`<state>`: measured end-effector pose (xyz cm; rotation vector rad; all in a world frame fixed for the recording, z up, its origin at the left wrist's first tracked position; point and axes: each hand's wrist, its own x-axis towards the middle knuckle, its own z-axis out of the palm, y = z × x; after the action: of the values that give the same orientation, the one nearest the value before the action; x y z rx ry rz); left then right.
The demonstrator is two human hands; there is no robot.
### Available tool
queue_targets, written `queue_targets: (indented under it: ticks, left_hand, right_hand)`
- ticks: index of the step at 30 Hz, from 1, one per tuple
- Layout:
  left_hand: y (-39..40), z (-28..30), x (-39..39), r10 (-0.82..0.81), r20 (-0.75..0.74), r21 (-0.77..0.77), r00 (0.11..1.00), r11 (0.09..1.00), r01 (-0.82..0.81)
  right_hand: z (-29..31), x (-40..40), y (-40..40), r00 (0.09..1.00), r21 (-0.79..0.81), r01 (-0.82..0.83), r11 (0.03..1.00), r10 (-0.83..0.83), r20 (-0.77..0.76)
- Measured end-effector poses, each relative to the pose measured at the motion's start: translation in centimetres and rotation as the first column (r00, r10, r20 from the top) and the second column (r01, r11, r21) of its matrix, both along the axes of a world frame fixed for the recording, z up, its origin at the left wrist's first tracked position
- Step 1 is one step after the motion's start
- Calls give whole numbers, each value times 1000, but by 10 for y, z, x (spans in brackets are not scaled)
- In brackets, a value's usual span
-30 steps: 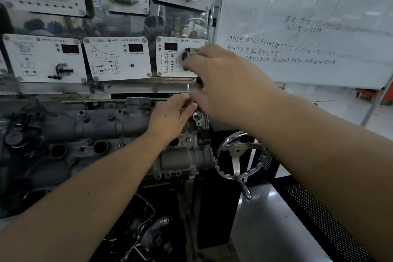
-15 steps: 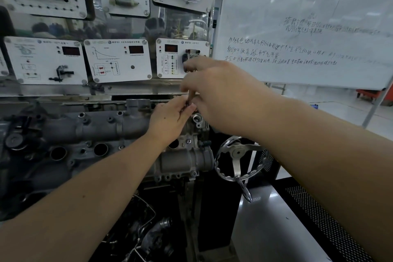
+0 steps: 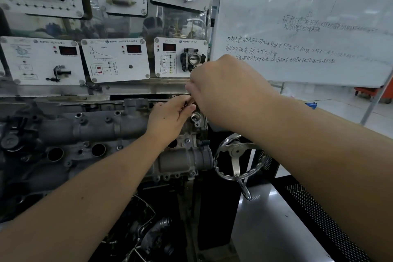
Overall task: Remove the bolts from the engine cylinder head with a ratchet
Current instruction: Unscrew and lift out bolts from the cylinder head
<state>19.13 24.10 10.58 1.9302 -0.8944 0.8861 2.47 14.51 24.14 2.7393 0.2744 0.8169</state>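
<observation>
Both hands meet at the far right end of the engine cylinder head (image 3: 89, 132), which lies lengthwise across the stand from the left edge of the view to just under the hands. Left hand (image 3: 170, 117) rests on top of the casting with its fingers curled forward, the fingertips pinching a slim metal shaft (image 3: 190, 102) that shows between the two hands; it is probably the ratchet's extension, though too little of it shows to be sure. Right hand (image 3: 225, 89) sits just above and to the right of the left, back of the hand toward the camera, fingers curled down around the upper part of the same tool. The bolt under the tool is hidden by the fingers. Just right of the left fingertips, a round bored boss (image 3: 196, 117) on the head stands open, and small bolts (image 3: 117, 113) show along the upper edge of the casting to the left of the hands. Below and right of the head hangs a chrome handwheel (image 3: 238, 155). Behind the hands stand white sensor display panels (image 3: 116, 59), one carrying a throttle body (image 3: 192, 59), and a written-on whiteboard (image 3: 308, 17) fills the upper right
</observation>
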Motion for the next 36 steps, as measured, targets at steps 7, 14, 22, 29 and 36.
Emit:
queue_targets:
  ticks: [7,14,22,29,36]
  left_hand:
    - [1,2,-2,25,-29,49,999,999,-23]
    - [1,1,2,82,-23,74,996,994,-80]
    - [0,0,-1,102,54,57,993,993,-105]
    - [0,1,1,55,47,52,997,997,-57]
    - [1,2,-2,69,3,67,998,995,-69]
  right_hand:
    - [2,6,-6,993,15,-87,996,88,-79]
    - [-1,5,-5,999,-22,12,1000,-11,36]
    - [1,3,-8,985,-20,-146,989,143,-92]
    - [-2,5,-4,997,189,-16,982,2,74]
    - [-1,1,-6,997,9,-69,998,69,-24]
